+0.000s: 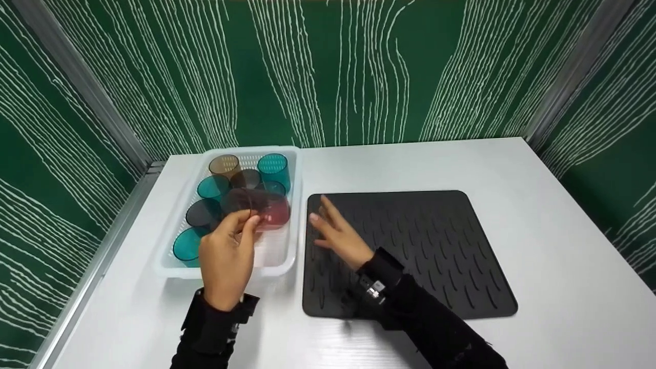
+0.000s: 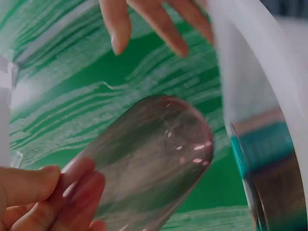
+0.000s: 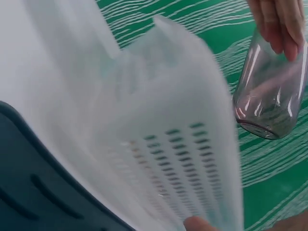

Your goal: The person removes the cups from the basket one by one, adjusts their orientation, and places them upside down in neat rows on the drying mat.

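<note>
My left hand (image 1: 228, 253) pinches a see-through pinkish cup (image 2: 159, 149) by its rim, between thumb and fingers. The cup is tilted, its base pointing away to the right, and in the head view it overlaps the front right part of the white plastic basket (image 1: 294, 251). Seen from the right wrist, the base of this cup (image 3: 269, 106) points downward. My right hand (image 1: 341, 238) holds nothing; its fingers are spread above the left part of the dark ribbed mat (image 1: 410, 246), pointing toward the basket.
Several teal cups, such as the back right one (image 1: 273, 164), stand in the basket with an amber cup (image 1: 224, 165) and a dark grey cup (image 1: 203, 214). Basket and mat lie side by side on a white table (image 1: 553, 246). Green walls (image 1: 359, 77) with white lines surround it.
</note>
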Tool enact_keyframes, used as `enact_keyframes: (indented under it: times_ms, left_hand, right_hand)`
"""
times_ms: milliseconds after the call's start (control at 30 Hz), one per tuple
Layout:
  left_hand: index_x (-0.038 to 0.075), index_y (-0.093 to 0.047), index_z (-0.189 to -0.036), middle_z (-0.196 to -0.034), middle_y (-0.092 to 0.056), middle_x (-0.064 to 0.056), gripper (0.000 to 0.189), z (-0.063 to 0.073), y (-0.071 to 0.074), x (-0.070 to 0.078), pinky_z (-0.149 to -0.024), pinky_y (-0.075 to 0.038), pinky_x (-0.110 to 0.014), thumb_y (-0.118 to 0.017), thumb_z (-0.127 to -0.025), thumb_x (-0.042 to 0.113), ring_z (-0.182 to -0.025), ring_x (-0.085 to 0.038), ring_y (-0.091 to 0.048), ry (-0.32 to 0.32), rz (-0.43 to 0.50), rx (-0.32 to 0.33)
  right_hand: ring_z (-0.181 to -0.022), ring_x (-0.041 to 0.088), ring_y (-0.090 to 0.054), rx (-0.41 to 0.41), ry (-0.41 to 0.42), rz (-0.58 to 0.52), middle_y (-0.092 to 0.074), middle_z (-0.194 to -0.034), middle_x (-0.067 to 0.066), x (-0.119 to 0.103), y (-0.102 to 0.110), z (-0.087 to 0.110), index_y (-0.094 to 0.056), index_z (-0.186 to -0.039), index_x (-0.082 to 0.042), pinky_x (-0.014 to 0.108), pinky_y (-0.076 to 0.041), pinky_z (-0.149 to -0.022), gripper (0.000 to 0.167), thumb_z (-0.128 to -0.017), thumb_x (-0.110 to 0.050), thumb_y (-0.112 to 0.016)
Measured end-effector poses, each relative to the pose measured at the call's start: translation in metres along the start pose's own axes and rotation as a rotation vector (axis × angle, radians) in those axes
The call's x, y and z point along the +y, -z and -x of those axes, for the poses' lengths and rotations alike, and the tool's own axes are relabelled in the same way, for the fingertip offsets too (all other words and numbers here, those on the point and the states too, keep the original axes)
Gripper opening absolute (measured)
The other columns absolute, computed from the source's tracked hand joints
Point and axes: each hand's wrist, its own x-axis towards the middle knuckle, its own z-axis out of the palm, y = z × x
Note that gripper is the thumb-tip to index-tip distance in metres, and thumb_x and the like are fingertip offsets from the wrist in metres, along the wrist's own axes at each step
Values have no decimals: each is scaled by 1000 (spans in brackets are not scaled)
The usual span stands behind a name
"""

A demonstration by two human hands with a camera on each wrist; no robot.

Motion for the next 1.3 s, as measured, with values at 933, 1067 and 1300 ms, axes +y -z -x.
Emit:
enact_keyframes:
  times_ms: [933,1067,1300]
  left_hand:
    - [-14,-69,-112,-108,-80,-27,15,49,-88,37,-90,-57,-19,-68,-104,-1,-99,-1,-76,298,786,-197]
    - [-10,-66,-128,-126,-77,-25,25,54,-82,37,-105,-57,-31,-65,-106,2,-121,-20,-75,246,675,-310]
    - [-6,-39,-160,-165,-45,-28,60,63,-71,29,-124,-37,-66,-63,-111,18,-155,-46,-43,125,402,-478]
  right_hand:
    - [-111,13,-72,202,364,-127,-63,-129,-1,-16,43,35,-42,-152,4,30,-64,-86,41,-114,-12,-45]
    - [-104,11,-69,240,363,-36,-66,-124,-1,-26,52,33,-48,-148,6,26,-62,-82,38,-112,-6,-47]
    - [-97,7,-71,288,402,160,-67,-121,7,-46,69,21,-54,-146,10,25,-64,-81,39,-108,4,-56]
